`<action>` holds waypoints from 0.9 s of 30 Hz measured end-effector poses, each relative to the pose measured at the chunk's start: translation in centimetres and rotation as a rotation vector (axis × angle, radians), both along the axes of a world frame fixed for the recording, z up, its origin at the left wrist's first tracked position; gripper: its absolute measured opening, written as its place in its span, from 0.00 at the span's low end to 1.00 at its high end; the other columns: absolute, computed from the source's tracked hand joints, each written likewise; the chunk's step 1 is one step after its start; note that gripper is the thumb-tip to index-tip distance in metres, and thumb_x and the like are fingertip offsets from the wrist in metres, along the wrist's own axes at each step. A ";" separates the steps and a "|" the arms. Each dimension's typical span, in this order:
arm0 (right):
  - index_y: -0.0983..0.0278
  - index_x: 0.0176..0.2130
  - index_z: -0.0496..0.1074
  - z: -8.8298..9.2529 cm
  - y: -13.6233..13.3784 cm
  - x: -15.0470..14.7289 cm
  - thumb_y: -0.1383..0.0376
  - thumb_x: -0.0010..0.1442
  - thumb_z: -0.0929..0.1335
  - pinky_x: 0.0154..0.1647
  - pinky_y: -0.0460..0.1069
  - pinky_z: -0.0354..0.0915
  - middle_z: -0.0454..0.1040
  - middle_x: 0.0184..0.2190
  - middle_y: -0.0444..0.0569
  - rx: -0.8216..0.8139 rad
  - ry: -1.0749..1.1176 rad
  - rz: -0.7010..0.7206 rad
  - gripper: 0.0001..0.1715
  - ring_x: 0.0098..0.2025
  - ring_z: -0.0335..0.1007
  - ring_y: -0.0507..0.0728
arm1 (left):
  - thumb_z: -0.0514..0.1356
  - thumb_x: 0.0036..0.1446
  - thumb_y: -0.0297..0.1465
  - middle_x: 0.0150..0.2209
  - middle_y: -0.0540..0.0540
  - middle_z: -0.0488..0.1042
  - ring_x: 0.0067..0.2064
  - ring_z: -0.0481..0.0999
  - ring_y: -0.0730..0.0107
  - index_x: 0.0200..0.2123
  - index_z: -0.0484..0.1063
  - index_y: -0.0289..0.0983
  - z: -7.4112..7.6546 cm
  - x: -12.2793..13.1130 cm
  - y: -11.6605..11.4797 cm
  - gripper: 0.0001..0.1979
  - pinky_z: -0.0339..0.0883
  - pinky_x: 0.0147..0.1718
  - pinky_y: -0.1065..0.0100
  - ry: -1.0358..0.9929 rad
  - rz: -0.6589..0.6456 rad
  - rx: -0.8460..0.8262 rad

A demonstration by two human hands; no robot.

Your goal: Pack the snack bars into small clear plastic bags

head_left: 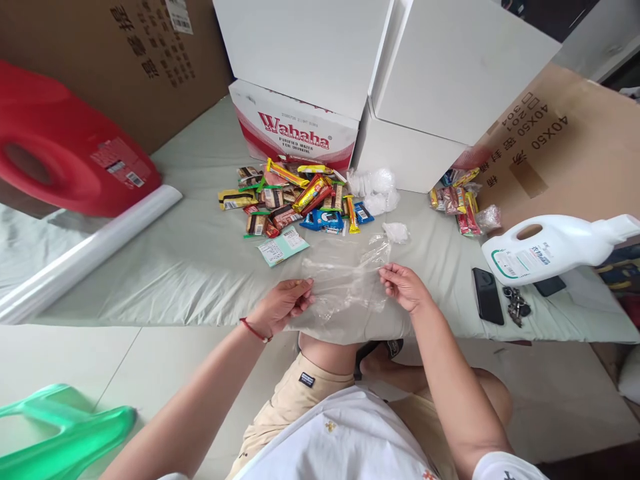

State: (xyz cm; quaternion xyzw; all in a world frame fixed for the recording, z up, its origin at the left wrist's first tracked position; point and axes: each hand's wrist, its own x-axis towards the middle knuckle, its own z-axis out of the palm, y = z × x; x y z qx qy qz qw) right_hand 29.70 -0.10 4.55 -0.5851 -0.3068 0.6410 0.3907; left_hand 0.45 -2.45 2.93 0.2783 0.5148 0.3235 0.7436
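Stretching a clear, crinkled sheet or bag of thin plastic [345, 280] between them, both bare hands appear in the head view just above the near edge of a desk [210, 267] covered with grey-green cloth. The left hand [284, 301], with a thin red cord bracelet [256, 331] at its wrist, pinches one side of the plastic between thumb and curled fingers. The right hand [404, 287] pinches the opposite side in the same way, so the plastic spans the gap between them.

Just beyond the plastic, to the left, lies a flat pale-teal packet [283, 247] with white printed labels; to the right sits a small white crumpled plastic wad [397, 232]. Behind these spreads a loose heap of brightly wrapped snack bars [300, 197], in yellow, red, brown and blue, in front of a red-and-white cardboard Wahaha carton [295, 127]. Well to the right, a black phone [487, 295] lies beside a dark bunch of keys [517, 307], near a white plastic bottle [555, 250] on its side.
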 end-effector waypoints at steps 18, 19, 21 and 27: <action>0.63 0.31 0.74 -1.2 -2.0 -0.4 0.52 0.37 0.82 0.23 0.44 0.66 0.73 0.22 0.41 0.088 -0.121 0.010 0.27 0.23 0.63 0.48 | 0.52 0.68 0.40 0.38 0.36 0.78 0.49 0.74 0.49 0.32 0.76 0.37 5.7 5.9 1.9 0.19 0.62 0.54 0.51 1.109 -0.339 1.036; 0.62 0.31 0.74 -1.3 -2.2 -0.3 0.53 0.37 0.81 0.23 0.45 0.66 0.73 0.22 0.41 0.090 -0.127 0.002 0.26 0.23 0.63 0.49 | 0.55 0.67 0.40 0.41 0.33 0.79 0.53 0.73 0.45 0.34 0.78 0.36 4.8 6.5 2.1 0.17 0.59 0.58 0.46 1.150 -0.423 1.023; 0.62 0.30 0.73 -1.5 -2.5 -0.1 0.54 0.37 0.80 0.24 0.45 0.67 0.73 0.23 0.41 0.087 -0.137 -0.024 0.24 0.23 0.64 0.49 | 0.57 0.66 0.40 0.48 0.30 0.78 0.61 0.68 0.40 0.40 0.79 0.35 2.6 7.0 2.2 0.16 0.48 0.64 0.38 1.223 -0.503 1.005; 0.61 0.29 0.73 -2.4 -3.1 0.8 0.55 0.36 0.79 0.23 0.45 0.64 0.73 0.23 0.42 0.094 -0.158 -0.105 0.22 0.23 0.62 0.50 | 0.50 0.69 0.42 0.58 0.28 0.72 0.63 0.65 0.40 0.47 0.77 0.34 -0.2 6.3 0.9 0.21 0.56 0.60 0.42 1.286 -0.309 0.912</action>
